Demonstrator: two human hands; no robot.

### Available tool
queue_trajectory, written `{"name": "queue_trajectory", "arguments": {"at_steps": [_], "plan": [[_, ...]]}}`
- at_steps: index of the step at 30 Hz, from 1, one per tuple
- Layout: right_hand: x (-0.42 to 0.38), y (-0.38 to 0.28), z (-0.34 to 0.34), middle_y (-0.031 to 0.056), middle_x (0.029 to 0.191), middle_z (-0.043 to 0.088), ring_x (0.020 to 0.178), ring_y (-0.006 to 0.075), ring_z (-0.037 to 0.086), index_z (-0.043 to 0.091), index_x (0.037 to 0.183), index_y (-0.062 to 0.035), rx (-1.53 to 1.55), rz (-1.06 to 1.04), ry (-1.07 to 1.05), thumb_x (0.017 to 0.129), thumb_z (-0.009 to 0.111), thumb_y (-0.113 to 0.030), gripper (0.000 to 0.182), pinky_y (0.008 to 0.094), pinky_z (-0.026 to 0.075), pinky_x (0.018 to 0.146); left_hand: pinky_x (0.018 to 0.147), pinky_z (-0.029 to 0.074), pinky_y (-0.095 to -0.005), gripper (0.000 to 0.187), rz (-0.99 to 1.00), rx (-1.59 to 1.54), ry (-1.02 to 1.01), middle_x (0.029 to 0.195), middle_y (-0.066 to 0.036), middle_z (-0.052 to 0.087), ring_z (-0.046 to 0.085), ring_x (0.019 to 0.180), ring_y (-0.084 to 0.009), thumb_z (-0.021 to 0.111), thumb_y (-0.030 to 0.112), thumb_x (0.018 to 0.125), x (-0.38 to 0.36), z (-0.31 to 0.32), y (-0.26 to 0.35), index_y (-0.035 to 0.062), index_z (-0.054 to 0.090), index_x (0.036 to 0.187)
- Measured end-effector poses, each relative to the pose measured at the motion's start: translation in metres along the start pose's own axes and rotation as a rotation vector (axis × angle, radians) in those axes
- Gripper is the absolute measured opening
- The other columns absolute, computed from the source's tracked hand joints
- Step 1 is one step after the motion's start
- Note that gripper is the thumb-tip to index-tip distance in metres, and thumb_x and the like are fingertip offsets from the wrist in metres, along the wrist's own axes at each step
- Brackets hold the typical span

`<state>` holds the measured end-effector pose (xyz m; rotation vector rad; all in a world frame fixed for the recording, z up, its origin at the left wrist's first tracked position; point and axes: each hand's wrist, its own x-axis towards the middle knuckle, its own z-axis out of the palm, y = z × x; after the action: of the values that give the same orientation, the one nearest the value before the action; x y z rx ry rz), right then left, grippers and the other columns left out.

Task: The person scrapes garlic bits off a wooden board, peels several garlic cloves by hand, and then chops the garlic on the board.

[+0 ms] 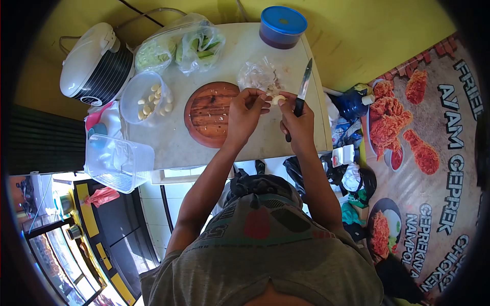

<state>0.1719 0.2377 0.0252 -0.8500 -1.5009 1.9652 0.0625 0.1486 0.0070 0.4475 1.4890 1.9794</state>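
Note:
My right hand [300, 122] is wrapped round the black handle of a knife [305, 81], its blade pointing up and away. The thumb and forefinger of that hand also touch a pale garlic clove [277, 99]. From the other side, the fingertips of my left hand [247, 113] pinch the same clove. Beneath and beside my left hand lies a round wooden cutting board [204, 115] with small peel scraps on it. Just beyond both hands rests a clear plastic bag [256, 74] with garlic peel next to it. A round plastic tub [133, 104] at left holds several peeled cloves.
A rice cooker [97, 64] stands at the table's far left. Bags of green vegetables [201, 48] lie at the back, and a blue-lidded container [283, 28] sits at the back right. An open plastic box [120, 160] is by the near left corner of the table [176, 153].

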Motion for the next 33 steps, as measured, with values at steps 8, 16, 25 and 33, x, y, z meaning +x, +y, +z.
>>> {"name": "queue_trajectory", "arguments": {"at_steps": [8, 16, 25, 33], "plan": [[-0.002, -0.016, -0.028, -0.0028, 0.072, 0.052, 0.044, 0.0013, 0.033, 0.06, 0.117, 0.0005, 0.271, -0.033, 0.146, 0.092, 0.066, -0.013, 0.029, 0.0207, 0.03, 0.04, 0.069, 0.057, -0.0308, 0.019, 0.623, 0.758, -0.062, 0.094, -0.018, 0.07, 0.07, 0.074, -0.0221, 0.063, 0.002, 0.088, 0.042, 0.029, -0.003, -0.0022, 0.064, 0.107], [-0.003, -0.02, -0.032, 0.0039, 0.086, 0.064, 0.044, 0.0016, 0.033, 0.058, 0.113, -0.0014, 0.317, 0.016, 0.165, 0.092, 0.065, -0.013, 0.025, 0.02, 0.03, 0.04, 0.086, 0.053, -0.0303, 0.026, 0.381, 0.541, -0.28, 0.106, -0.016, 0.07, 0.068, 0.096, -0.0195, 0.06, 0.002, 0.092, 0.033, 0.032, 0.014, -0.0013, 0.062, 0.118], [-0.002, -0.01, -0.006, 0.0071, 0.096, 0.066, 0.046, 0.0024, 0.032, 0.058, 0.108, -0.0045, 0.548, 0.205, -0.128, 0.1, 0.056, -0.028, 0.025, 0.0185, 0.031, 0.042, 0.092, 0.049, -0.0268, 0.031, 0.126, 0.106, -0.268, 0.107, -0.007, 0.07, 0.063, 0.099, -0.0124, 0.067, 0.003, 0.089, 0.007, 0.018, 0.017, -0.0008, 0.064, 0.12], [0.002, -0.014, 0.0, 0.0046, 0.06, 0.052, 0.05, 0.0142, 0.045, 0.046, 0.143, -0.0098, -0.494, -0.316, -0.174, 0.104, 0.043, -0.034, 0.046, 0.0305, 0.04, 0.052, 0.08, 0.053, -0.0284, 0.031, 0.197, 0.466, -0.04, 0.097, -0.013, 0.072, 0.069, 0.088, -0.0163, 0.073, 0.012, 0.085, -0.006, -0.016, 0.05, -0.002, 0.068, 0.112]]}}
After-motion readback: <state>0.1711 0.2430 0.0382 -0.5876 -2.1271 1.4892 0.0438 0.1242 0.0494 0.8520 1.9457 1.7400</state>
